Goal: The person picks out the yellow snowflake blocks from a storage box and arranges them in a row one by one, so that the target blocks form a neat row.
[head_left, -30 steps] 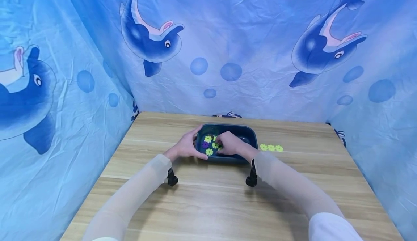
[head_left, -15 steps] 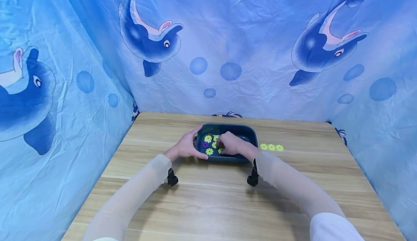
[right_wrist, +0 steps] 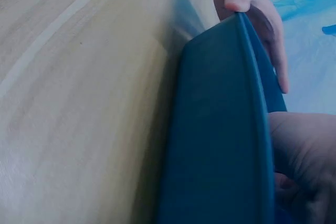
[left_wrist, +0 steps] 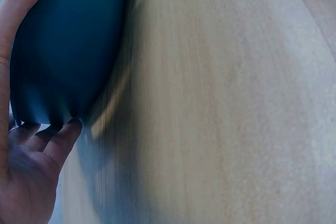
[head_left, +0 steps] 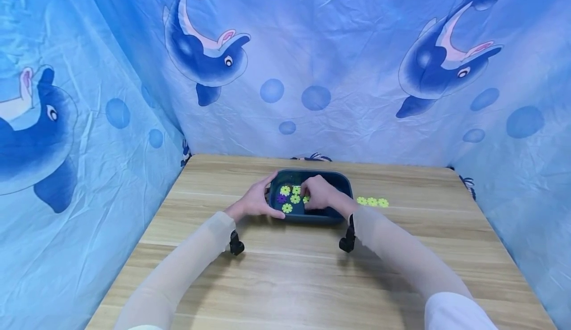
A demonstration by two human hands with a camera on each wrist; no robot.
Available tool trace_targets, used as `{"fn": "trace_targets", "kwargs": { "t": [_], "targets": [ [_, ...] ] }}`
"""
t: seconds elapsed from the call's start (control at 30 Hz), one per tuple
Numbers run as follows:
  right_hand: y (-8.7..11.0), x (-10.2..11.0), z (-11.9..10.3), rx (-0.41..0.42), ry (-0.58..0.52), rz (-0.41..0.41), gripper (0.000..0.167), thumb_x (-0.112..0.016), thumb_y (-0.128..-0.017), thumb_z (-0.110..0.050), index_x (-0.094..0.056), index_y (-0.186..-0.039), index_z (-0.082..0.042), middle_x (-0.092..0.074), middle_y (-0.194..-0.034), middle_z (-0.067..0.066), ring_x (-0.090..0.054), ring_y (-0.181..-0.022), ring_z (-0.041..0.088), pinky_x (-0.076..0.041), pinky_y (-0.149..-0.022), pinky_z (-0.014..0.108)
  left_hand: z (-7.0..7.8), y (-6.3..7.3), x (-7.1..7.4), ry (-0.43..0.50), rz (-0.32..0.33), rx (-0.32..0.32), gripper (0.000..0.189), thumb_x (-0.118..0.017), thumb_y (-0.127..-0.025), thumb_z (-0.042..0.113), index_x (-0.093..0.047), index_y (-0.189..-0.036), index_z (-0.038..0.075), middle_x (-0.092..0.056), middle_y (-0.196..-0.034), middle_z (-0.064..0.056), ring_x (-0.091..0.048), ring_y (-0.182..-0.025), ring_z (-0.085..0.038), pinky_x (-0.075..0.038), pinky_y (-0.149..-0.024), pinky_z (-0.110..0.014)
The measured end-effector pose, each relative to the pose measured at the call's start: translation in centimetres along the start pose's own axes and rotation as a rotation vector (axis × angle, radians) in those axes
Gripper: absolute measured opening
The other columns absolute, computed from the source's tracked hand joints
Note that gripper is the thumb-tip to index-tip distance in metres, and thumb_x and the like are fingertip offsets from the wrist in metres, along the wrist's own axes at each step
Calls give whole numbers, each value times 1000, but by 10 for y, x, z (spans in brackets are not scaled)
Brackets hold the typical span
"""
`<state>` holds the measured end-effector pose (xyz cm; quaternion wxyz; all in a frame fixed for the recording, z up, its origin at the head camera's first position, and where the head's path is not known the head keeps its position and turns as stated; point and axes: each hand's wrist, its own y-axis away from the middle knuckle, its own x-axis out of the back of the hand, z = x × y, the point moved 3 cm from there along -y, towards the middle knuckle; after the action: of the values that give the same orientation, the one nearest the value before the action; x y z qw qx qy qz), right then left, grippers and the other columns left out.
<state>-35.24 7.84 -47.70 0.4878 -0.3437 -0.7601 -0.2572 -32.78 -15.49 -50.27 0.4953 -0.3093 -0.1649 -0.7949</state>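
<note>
A dark blue rectangular tub (head_left: pixel 314 219) sits on the table with snowflake discs inside. My left hand (head_left: pixel 256 200) grips its left end, the thumb along the near side and the fingers at the end wall, as the left wrist view of the tub (left_wrist: pixel 68 45) also shows. My right hand (head_left: pixel 318 193) reaches into the tub, fingers curled down at a yellow-green snowflake disc (head_left: pixel 306 199), which it pinches. Left of it lie several more yellow-green discs (head_left: pixel 287 208) and a purple disc (head_left: pixel 281 198). In the right wrist view the tub wall (right_wrist: pixel 215 124) hides the right fingertips.
Three yellow-green discs (head_left: pixel 372 201) lie in a row on the wooden table (head_left: pixel 285 280), just right of the tub. A blue dolphin-print curtain (head_left: pixel 357 132) stands behind the table and along both sides.
My right hand has shifted slightly right and away from me inside the tub, and the yellow-green disc at its fingers has moved with it. The left hand and tub stay put.
</note>
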Motion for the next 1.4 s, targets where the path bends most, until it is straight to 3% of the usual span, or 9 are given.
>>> {"fn": "trace_targets", "kwargs": {
  "t": [0.2, 0.47, 0.9, 1.1, 1.4],
  "targets": [
    [8, 17, 7, -5, -54, 38, 24, -87, -86, -16, -80, -107, -6, -77, -104, 6, -70, -95, 18, -63, -90, 40, 0, 1, 0, -4, 4, 14, 143, -103, -65, 44, -14, -172, 12, -26, -176, -15, -34, -160, -39, -33, -129, -56],
    [18, 38, 18, 24, -19, 103, 20, -85, -84, -15, -80, -102, -7, -78, -99, 6, -71, -92, 19, -62, -86, 38, 1, 1, 1, -28, -2, 8, 143, -103, -65, 43, -14, -172, 10, -24, -177, -16, -30, -161, -40, -32, -130, -57],
    [48, 100, 48, -62, -43, 159, 29, -80, -85, -9, -77, -111, 3, -79, -106, 17, -73, -100, 32, -62, -91, 48, 0, 0, 0, -14, 6, 5, 147, -104, -62, 46, -13, -172, 7, -23, -177, -17, -30, -161, -40, -29, -131, -57],
    [62, 112, 67, -97, -13, 189, 28, -82, -84, -8, -77, -108, 4, -78, -105, 20, -73, -100, 36, -63, -91, 51, 0, -2, 1, 1, -2, 5, 146, -104, -64, 43, -12, -172, 8, -20, -178, -16, -37, -158, -39, -34, -129, -53],
    [89, 117, 91, -137, -36, 204, 28, -80, -84, -6, -74, -108, 8, -77, -105, 23, -72, -101, 39, -61, -93, 54, 0, 0, 0, 6, 6, -1, 144, -104, -64, 39, -13, -171, 7, -24, -177, -16, -34, -160, -38, -30, -131, -54]
  ]
}}
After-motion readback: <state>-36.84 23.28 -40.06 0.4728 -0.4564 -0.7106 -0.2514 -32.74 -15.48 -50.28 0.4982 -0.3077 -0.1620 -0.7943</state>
